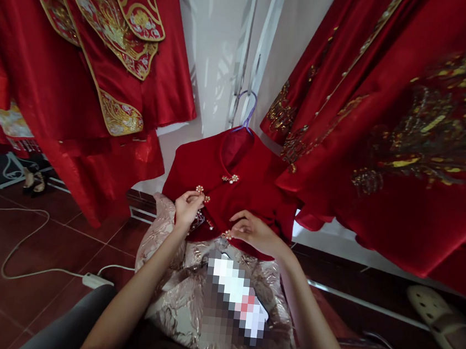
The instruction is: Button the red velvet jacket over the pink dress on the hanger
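A short red jacket (pixel 201 157) with a stand collar hangs on a purple hanger (pixel 247 121) in front of me. Ornate beaded buttons (pixel 232 179) run along its slanted front opening. My left hand (pixel 187 210) pinches the jacket's front edge at a beaded button (pixel 200 189). Close to the lower hem, my right hand (pixel 255 233) has its fingers curved and apart, beside another beaded button (pixel 227 235). Whether its thumb touches that button is hard to see. Shiny pale patterned fabric (pixel 178 302) lies beneath the jacket over my lap.
A blurred-out phone (pixel 239 294) rests on the pale fabric. Embroidered red garments (pixel 163 78) hang at left, and sequined red garments (pixel 379 212) at right. A white cable (pixel 21 241) with an adapter (pixel 97 281) crosses the tiled floor. A clog (pixel 444 324) lies at right.
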The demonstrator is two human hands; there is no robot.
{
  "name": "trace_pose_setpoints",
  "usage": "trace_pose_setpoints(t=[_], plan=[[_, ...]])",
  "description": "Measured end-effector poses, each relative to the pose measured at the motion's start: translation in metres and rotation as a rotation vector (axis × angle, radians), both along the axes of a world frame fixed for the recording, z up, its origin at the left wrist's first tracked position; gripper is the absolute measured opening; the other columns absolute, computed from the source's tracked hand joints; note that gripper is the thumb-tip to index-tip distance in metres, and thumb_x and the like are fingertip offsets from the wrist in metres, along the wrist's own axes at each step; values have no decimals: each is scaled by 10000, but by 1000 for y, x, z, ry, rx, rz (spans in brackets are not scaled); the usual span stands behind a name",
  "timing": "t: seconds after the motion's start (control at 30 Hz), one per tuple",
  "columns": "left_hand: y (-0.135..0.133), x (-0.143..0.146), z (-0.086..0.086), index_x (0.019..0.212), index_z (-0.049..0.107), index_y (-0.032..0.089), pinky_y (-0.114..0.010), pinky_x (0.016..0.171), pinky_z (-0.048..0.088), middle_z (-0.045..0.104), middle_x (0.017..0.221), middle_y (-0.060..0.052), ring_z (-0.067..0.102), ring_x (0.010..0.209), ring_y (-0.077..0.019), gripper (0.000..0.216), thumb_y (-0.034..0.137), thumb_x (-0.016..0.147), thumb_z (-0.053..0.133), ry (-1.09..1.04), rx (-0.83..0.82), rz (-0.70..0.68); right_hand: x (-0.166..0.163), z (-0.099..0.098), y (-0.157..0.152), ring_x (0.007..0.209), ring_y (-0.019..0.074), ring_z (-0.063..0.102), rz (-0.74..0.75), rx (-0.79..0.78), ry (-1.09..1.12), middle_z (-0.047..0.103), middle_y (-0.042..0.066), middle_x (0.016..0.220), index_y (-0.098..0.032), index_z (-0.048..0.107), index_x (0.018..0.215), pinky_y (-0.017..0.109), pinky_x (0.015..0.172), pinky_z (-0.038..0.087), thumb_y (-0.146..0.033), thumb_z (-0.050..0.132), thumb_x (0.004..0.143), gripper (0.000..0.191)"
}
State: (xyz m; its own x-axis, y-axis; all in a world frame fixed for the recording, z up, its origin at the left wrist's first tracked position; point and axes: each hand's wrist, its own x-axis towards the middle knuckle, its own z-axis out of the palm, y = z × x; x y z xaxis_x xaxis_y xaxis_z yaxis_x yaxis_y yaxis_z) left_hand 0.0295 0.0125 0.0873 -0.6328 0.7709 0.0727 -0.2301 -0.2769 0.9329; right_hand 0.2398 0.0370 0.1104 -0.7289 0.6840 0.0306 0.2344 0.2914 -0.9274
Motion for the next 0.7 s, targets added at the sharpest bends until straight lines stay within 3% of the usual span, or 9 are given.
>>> trace_pose_setpoints(t=[0.07,0.13,0.2,0.27,0.4,0.57,0.7], plan=[[-1,2,0,714,578,132,-257,603,532,589,620,13,580,589,-93,371,403,527,750,13,-26,1,2,1,0,732,136,609,2,-1,-7,630,17,783,-181,462,985,285,675,477,-272,600,748,290],[-4,6,5,704,571,133,-250,582,524,583,624,11,574,593,-97,378,470,591,698,82,-61,-121,5,4,-1,746,141,607,35,-12,-21,632,19,788,-182,456,989,294,694,471,-283,615,739,313],[-5,10,16,685,575,133,-247,587,514,584,625,4,575,605,-105,377,508,687,613,276,-64,-295,11,11,-3,757,143,603,105,-37,-40,628,16,780,-180,455,983,299,711,461,-294,630,730,328],[-2,13,32,736,596,139,-249,643,506,608,685,-7,584,655,-110,328,464,764,557,550,16,-370,17,20,-6,752,142,597,175,-69,-79,620,10,765,-178,464,967,297,712,452,-298,644,718,330],[16,11,67,947,581,184,-254,715,495,594,948,-39,571,827,-122,186,299,805,541,1058,191,-268,31,37,-12,724,136,581,210,-109,-171,610,4,747,-182,486,933,279,678,435,-296,650,708,301],[34,5,97,1030,552,185,-330,797,471,513,955,-60,508,903,-168,219,271,837,493,1606,196,-233,42,46,-13,692,123,557,173,-124,-198,587,-3,725,-185,500,923,256,648,421,-290,651,708,283],[41,1,116,946,589,159,-313,732,453,491,973,-90,465,950,-204,216,292,865,439,1936,237,-303,47,46,-11,716,128,561,169,-139,-225,601,7,757,-186,509,937,258,664,424,-302,647,712,288]])
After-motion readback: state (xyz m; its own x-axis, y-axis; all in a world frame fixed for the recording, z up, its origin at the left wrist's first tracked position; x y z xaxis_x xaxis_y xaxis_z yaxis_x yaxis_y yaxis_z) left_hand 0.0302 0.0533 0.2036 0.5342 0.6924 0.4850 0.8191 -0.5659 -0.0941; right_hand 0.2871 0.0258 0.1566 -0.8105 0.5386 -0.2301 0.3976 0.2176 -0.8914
